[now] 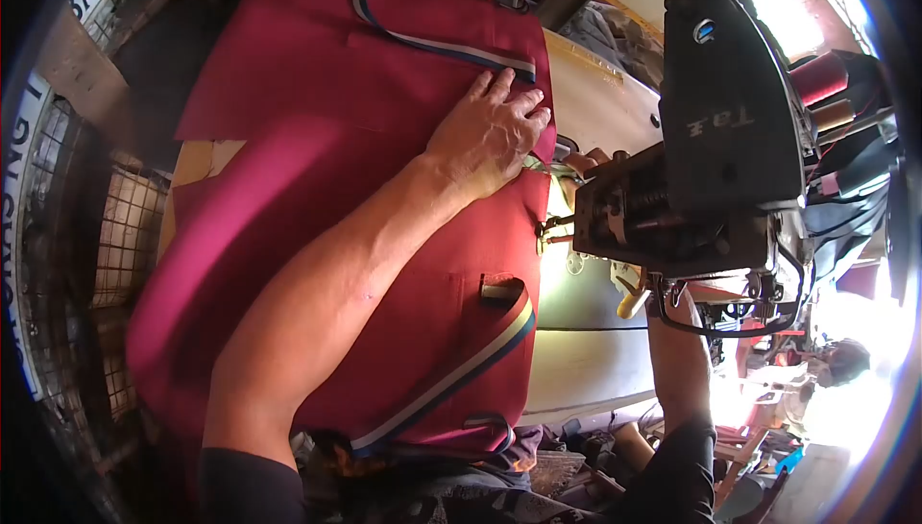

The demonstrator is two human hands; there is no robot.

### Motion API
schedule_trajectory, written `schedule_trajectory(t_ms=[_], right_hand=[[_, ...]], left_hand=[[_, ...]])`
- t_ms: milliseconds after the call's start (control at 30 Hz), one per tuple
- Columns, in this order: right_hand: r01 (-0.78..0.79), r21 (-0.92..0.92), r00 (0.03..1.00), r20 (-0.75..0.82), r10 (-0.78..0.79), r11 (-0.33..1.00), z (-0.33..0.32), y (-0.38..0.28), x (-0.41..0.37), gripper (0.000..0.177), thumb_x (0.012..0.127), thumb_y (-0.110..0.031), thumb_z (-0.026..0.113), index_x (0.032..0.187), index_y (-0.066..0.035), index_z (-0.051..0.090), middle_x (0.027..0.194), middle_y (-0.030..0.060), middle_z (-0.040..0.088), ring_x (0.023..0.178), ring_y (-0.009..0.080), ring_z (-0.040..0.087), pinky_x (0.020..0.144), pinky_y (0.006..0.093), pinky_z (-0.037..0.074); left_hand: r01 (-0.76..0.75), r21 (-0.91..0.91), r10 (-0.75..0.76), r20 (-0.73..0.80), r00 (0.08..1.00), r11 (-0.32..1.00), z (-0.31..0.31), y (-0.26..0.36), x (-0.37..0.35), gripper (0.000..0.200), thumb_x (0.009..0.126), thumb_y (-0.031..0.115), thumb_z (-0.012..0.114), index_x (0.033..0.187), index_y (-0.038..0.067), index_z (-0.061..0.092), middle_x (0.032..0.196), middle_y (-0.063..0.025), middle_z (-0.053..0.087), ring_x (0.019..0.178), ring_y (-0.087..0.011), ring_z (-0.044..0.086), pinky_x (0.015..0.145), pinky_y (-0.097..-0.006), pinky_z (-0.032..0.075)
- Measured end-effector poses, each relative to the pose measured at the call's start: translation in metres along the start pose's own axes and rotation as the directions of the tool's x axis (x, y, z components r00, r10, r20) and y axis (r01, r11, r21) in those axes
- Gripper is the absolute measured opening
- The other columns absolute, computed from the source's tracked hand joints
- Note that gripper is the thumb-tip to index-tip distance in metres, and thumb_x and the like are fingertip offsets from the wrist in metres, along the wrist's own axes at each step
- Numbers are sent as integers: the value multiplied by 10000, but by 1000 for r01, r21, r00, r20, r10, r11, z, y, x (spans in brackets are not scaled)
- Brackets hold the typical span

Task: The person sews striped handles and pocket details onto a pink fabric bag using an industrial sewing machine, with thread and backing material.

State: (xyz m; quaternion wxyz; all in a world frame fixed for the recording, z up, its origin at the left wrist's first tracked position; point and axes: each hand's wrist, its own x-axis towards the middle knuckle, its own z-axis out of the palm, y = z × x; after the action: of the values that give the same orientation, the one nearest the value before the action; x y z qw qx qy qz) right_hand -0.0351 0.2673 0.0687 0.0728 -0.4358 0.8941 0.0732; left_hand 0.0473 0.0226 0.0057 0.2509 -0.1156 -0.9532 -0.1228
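My left hand [492, 135] lies palm down with its fingers apart on a large maroon fabric piece [279, 73], close to the fabric's right edge. Beside that edge stands a dark sewing machine [735, 111], its needle and presser area lit by a bright lamp. My right hand [680, 311] reaches in behind the machine head, which hides most of it; skin like fingertips shows near the fabric edge. Striped webbing straps lie on the fabric: an upper strap [451, 42] loops beyond my left hand, and a lower strap [461, 380] curves toward me.
The pale machine table [586, 370] extends under the fabric's right side. Thread spools [819, 79] stand at the machine's right. A wire grille [130, 226] and a lettered sign [29, 140] are at the left. Clutter [624, 447] lies below the table's near edge.
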Motion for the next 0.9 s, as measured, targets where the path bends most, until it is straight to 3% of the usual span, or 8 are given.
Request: schedule_trajectory(t_ms=[367,533,667,733,767,800,867,900], right_hand=[[-40,9,999,-26,40,999,-5,7,21,348,949,-16,631,1294,26,612,1046,215,629,909,366,633,810,476,520],[-23,141,953,-296,65,990,-8,-10,-35,365,948,-19,635,1311,17,619,1071,212,632,927,356,636,822,472,522],[-229,372,822,-420,383,900,23,-46,-158,378,948,-22,639,1324,10,623,1091,209,635,942,348,637,831,469,525],[-390,410,763,-357,539,824,54,-49,-202,385,947,-23,640,1331,6,626,1100,208,636,949,344,638,836,467,526],[-437,385,740,-359,568,813,69,-46,-219,389,947,-23,641,1334,4,627,1105,207,636,953,341,639,838,466,526],[-441,285,721,-452,525,851,82,-43,-229,419,949,-96,682,1364,-66,638,1178,154,608,974,327,627,848,469,525],[-447,128,689,-581,432,885,81,-47,-228,408,950,-100,680,1355,-71,644,1204,140,612,1037,340,620,880,462,522],[-441,35,684,-634,361,897,76,-49,-225,402,951,-102,678,1351,-74,647,1217,134,614,1069,347,617,897,458,521]], left_hand=[[17,9,-17,43,999,1000,-5,2,0,477,902,89,634,1377,44,631,1486,-150,566,1408,-432,483,1206,-513,364],[22,-15,-22,8,1000,1000,3,-2,-2,467,917,126,633,1377,44,618,1504,-159,543,1430,-418,459,1214,-511,348],[-34,55,37,-59,998,998,12,-15,-1,447,919,169,657,1333,6,628,1440,-208,582,1359,-409,531,1152,-481,422],[123,-168,-117,46,992,978,-21,-17,13,423,941,175,640,1304,-42,623,1351,-255,621,1265,-420,592,1078,-475,475],[205,-266,-179,118,977,942,-37,-16,17,415,953,177,632,1289,-66,621,1307,-279,641,1217,-425,623,1041,-471,501],[63,-331,-135,-198,971,942,-48,-19,16,383,1015,210,579,1234,-100,632,1146,-319,679,1075,-453,663,933,-476,542],[280,-214,-296,-47,954,936,-83,-48,28,391,1049,257,553,1220,-80,656,1099,-322,690,1058,-458,666,933,-477,541],[235,-226,-266,-116,957,945,-114,-54,34,400,1064,276,536,1230,-66,663,1080,-322,691,1064,-454,667,924,-483,538]])
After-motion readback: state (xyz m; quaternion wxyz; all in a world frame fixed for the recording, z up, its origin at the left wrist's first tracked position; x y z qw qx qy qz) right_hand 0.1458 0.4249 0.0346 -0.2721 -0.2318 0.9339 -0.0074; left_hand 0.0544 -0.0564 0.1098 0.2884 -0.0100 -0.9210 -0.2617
